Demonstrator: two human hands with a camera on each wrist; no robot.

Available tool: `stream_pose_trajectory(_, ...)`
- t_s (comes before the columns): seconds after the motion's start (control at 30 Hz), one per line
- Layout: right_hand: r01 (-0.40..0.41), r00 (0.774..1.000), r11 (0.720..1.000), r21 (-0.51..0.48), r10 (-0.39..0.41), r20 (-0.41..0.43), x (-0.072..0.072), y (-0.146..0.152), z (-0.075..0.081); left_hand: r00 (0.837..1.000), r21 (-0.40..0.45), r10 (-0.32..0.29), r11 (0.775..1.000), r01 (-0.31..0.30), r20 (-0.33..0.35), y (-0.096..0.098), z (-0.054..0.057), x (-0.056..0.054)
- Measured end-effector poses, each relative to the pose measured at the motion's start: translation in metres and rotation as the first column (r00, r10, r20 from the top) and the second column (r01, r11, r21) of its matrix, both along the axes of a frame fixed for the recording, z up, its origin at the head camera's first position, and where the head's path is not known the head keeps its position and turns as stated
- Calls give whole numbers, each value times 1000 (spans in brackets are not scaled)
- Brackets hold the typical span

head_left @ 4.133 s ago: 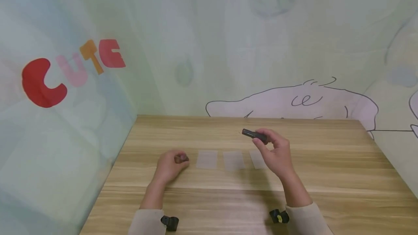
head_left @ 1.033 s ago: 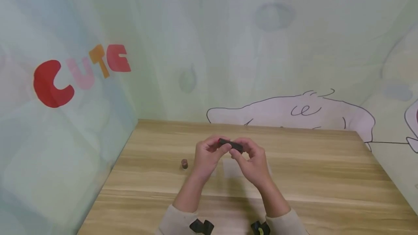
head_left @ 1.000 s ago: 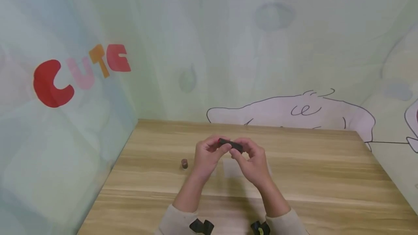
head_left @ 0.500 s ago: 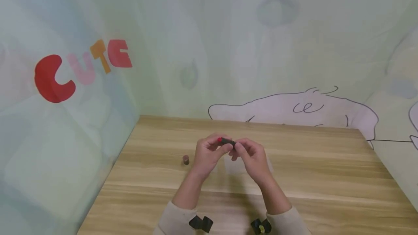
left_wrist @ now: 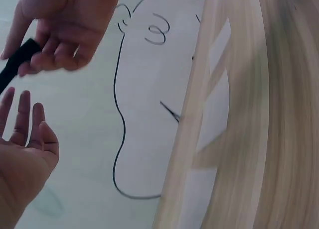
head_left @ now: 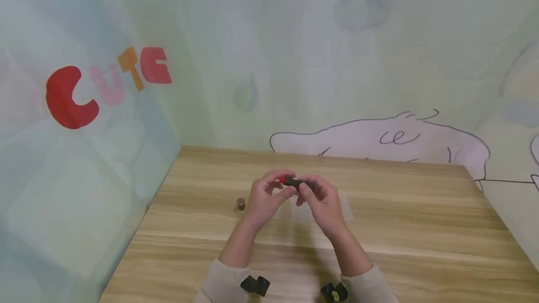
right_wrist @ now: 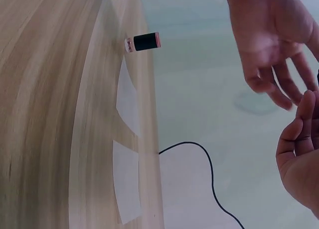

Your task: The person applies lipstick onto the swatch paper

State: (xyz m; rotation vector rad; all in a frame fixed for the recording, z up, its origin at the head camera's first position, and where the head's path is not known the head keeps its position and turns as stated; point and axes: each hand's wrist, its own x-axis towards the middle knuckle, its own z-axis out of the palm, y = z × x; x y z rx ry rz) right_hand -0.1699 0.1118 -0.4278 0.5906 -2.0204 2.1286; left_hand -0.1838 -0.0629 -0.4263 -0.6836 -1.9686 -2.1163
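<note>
I see right hand (head_left: 326, 202) pinching rear of dark tube (head_left: 290, 182), above table (head_left: 189, 242); left hand (head_left: 264, 200) seems to pinch front near red tip (head_left: 282, 179), but contact is poorly visible to me; risk: if one hand loosens early, tube may drop and red tip smear white papers (left_wrist: 215, 112).

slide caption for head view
Left hand and right hand hold a red-tipped dark tube above a table.

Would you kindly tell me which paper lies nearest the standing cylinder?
The left paper, next to the cylinder; the middle paper and right paper lie farther away.
</note>
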Motion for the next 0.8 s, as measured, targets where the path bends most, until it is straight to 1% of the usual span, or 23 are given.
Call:
stream_pose_trajectory(0.03, 25, 1000, 1000, 6, -25, 11, -1, 1, -1, 999, -61, 35, 998, -35, -2, -4, -2, -1)
stream_pose_trajectory(0.07, 50, 999, 999, 11, -50, 21, -1, 2, -1, 997, -138, 76, 987, -77, -12, -9, -4, -3)
stream_pose_trajectory(0.1, 74, 997, 997, 15, -74, 32, -1, 4, -1, 993, -222, 116, 968, -118, -24, -14, -7, -5)
stream_pose_trajectory(0.13, 93, 995, 995, 19, -94, 42, -1, 5, -1, 987, -316, 154, 935, -161, -45, -20, -10, -7)
stream_pose_trajectory(0.17, 105, 993, 994, 22, -106, 45, -1, 7, -2, 979, -415, 192, 886, -206, -76, -26, -13, -9)
stream_pose_trajectory(0.2, 113, 992, 993, 25, -114, 50, -1, 8, -2, 969, -513, 222, 822, -248, -112, -31, -17, -12)
stream_pose_trajectory(0.23, 118, 991, 993, 27, -119, 55, -1, 10, -2, 959, -603, 242, 747, -279, -144, -37, -20, -14)
stream_pose_trajectory(0.27, 119, 991, 993, 29, -120, 60, -1, 11, -2, 952, -681, 252, 666, -302, -176, -42, -24, -16)
stream_pose_trajectory(0.3, 118, 991, 993, 31, -120, 66, 0, 12, -2, 949, -744, 251, 593, -307, -192, -47, -27, -17)
stream_pose_trajectory(0.33, 116, 990, 993, 34, -118, 72, 1, 12, -3, 949, -792, 245, 530, -303, -199, -52, -30, -17)
stream_pose_trajectory(0.37, 116, 990, 992, 41, -118, 78, 1, 13, -3, 952, -828, 236, 482, -288, -194, -56, -33, -17)
stream_pose_trajectory(0.4, 115, 989, 992, 47, -119, 84, 1, 13, -4, 957, -853, 227, 449, -266, -178, -60, -35, -17)
stream_pose_trajectory(0.43, 117, 988, 992, 53, -122, 90, 2, 13, -4, 962, -873, 222, 423, -242, -159, -62, -38, -17)
stream_pose_trajectory(0.53, 127, 985, 989, 76, -135, 103, 2, 14, -7, 973, -912, 202, 369, -180, -110, -67, -46, -17)
stream_pose_trajectory(0.57, 132, 984, 988, 84, -140, 109, 2, 14, -7, 974, -923, 199, 346, -171, -105, -67, -49, -18)
stream_pose_trajectory(0.63, 139, 981, 985, 97, -151, 122, 1, 13, -8, 975, -944, 198, 289, -160, -105, -66, -55, -20)
stream_pose_trajectory(0.67, 141, 980, 985, 104, -154, 127, 1, 13, -8, 974, -950, 199, 268, -158, -106, -66, -57, -20)
stream_pose_trajectory(0.7, 142, 979, 984, 110, -156, 134, 1, 13, -9, 973, -956, 204, 250, -156, -106, -65, -58, -20)
stream_pose_trajectory(0.8, 143, 976, 981, 131, -162, 146, 0, 11, -10, 969, -965, 218, 208, -158, -112, -64, -60, -21)
